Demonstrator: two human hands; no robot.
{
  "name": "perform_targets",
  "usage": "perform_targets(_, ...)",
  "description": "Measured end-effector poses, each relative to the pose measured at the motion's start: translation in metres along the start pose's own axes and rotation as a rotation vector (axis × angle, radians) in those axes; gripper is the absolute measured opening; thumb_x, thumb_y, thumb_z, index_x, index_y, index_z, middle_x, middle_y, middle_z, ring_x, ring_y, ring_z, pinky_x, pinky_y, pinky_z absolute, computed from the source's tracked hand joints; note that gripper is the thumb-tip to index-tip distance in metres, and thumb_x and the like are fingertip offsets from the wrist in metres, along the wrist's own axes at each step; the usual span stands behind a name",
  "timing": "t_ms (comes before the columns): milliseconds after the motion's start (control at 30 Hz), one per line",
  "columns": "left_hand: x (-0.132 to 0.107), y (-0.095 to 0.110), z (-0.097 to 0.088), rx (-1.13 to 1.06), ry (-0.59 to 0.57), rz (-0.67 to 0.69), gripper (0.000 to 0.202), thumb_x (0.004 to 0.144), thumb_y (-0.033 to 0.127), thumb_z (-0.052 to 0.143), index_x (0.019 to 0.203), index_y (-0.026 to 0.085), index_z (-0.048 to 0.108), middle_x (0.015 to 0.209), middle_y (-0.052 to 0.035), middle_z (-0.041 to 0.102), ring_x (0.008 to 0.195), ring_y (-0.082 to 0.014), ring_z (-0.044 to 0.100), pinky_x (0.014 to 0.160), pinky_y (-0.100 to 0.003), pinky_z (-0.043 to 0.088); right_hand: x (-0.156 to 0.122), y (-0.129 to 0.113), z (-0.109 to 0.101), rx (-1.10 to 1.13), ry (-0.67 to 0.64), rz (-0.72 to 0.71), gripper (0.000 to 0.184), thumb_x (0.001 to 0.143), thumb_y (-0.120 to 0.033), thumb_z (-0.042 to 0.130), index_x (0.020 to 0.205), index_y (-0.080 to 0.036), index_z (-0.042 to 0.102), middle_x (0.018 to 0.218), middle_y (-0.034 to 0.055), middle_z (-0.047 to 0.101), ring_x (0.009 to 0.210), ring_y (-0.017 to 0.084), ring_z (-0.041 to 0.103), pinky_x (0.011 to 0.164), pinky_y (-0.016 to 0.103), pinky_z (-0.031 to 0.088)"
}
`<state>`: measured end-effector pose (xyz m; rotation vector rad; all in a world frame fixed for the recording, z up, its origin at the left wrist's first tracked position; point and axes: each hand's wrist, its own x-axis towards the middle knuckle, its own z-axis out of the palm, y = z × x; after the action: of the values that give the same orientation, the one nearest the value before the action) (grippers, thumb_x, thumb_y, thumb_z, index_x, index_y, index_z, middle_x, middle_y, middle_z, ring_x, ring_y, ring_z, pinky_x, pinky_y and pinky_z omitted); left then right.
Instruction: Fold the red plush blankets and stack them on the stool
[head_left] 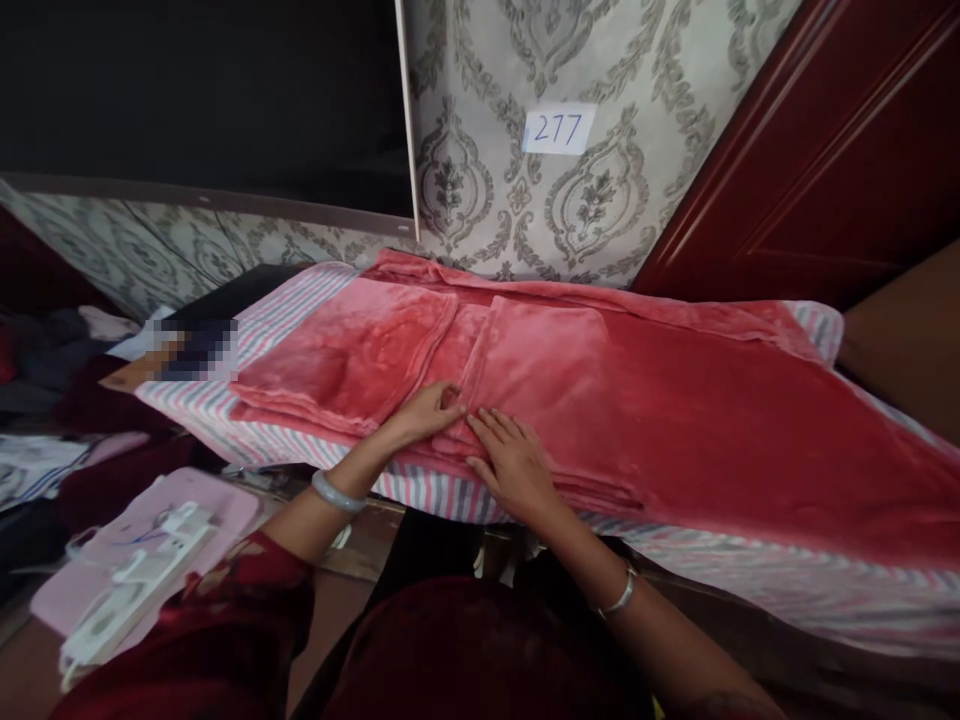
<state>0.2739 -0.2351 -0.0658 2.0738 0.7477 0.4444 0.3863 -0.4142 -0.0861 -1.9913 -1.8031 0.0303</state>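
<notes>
A red plush blanket (705, 420) lies over a striped cloth on the long surface before me. Its left part is folded inward into two thick layered panels, with a narrow gap between them. My left hand (429, 412) is at that gap, fingers curled and pinching the edge of the right folded panel. Flat on the front left corner of the same panel rests my right hand (519, 470), its fingers stretched out and thumb apart. The left folded panel (345, 350) lies beside my left forearm.
Under the blanket is a striped cloth (450, 497), hanging over the front edge. A dark screen (202, 100) stands behind at left. To the right is a dark red wooden door (840, 180). A white power strip (142, 580) lies on a pink board (217, 500) at lower left.
</notes>
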Motion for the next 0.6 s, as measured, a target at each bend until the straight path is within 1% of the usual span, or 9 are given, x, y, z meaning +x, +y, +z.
perform_targets(67, -0.003, -0.001, 0.003, -0.022, -0.015, 0.003, 0.045, 0.075, 0.028, 0.069, 0.118, 0.013, 0.064, 0.070, 0.0028, 0.058, 0.062, -0.0127, 0.052, 0.056, -0.023, 0.041, 0.001, -0.006, 0.006, -0.010, 0.025, 0.017, 0.057, 0.096, -0.029, 0.061, 0.151, -0.015, 0.049, 0.155, 0.0148, 0.046, 0.145, 0.031, 0.039, 0.120, 0.054, 0.029)
perform_targets(200, -0.010, -0.002, 0.002, -0.168, -0.064, 0.018, 0.058, 0.075, 0.022, 0.066, 0.131, 0.015, 0.055, 0.066, 0.0067, 0.049, 0.056, -0.0104, 0.045, 0.052, -0.021, 0.036, 0.003, -0.012, 0.014, -0.024, 0.072, 0.022, 0.055, 0.095, -0.023, 0.060, 0.148, -0.015, 0.052, 0.154, 0.0161, 0.047, 0.144, 0.033, 0.040, 0.119, 0.054, 0.030)
perform_targets(300, -0.014, -0.001, -0.001, -0.237, -0.084, 0.004, 0.061, 0.075, 0.025, 0.066, 0.134, 0.015, 0.052, 0.069, 0.0065, 0.048, 0.057, -0.0102, 0.044, 0.053, -0.022, 0.035, 0.005, -0.013, 0.016, -0.016, 0.091, 0.012, 0.054, 0.095, -0.021, 0.059, 0.148, -0.015, 0.053, 0.153, 0.0153, 0.049, 0.143, 0.032, 0.042, 0.118, 0.054, 0.033)
perform_targets(433, -0.017, -0.002, -0.006, -0.254, -0.072, -0.008, 0.059, 0.073, 0.034, 0.069, 0.129, 0.018, 0.056, 0.081, 0.0022, 0.054, 0.069, -0.0128, 0.051, 0.062, -0.025, 0.041, 0.007, -0.015, 0.017, 0.012, 0.128, 0.031, 0.056, 0.093, -0.023, 0.061, 0.148, -0.016, 0.052, 0.152, 0.0126, 0.051, 0.142, 0.031, 0.043, 0.118, 0.052, 0.036)
perform_targets(533, -0.010, -0.008, -0.010, -0.261, -0.090, -0.029, 0.061, 0.072, 0.039, 0.071, 0.128, 0.020, 0.056, 0.083, 0.0014, 0.056, 0.071, -0.0135, 0.053, 0.063, -0.025, 0.042, 0.009, -0.017, 0.023, -0.001, 0.164, 0.049, 0.053, 0.094, -0.023, 0.058, 0.147, -0.017, 0.054, 0.149, 0.0135, 0.054, 0.140, 0.031, 0.047, 0.116, 0.052, 0.038)
perform_targets(600, 0.007, -0.010, -0.012, -0.283, -0.112, -0.046, 0.064, 0.073, 0.041, 0.071, 0.132, 0.021, 0.053, 0.079, 0.0028, 0.055, 0.066, -0.0121, 0.051, 0.060, -0.024, 0.039, 0.010, -0.016, 0.028, -0.036, 0.180, 0.041, 0.051, 0.095, -0.019, 0.054, 0.146, -0.016, 0.055, 0.147, 0.0147, 0.056, 0.139, 0.031, 0.048, 0.115, 0.052, 0.039)
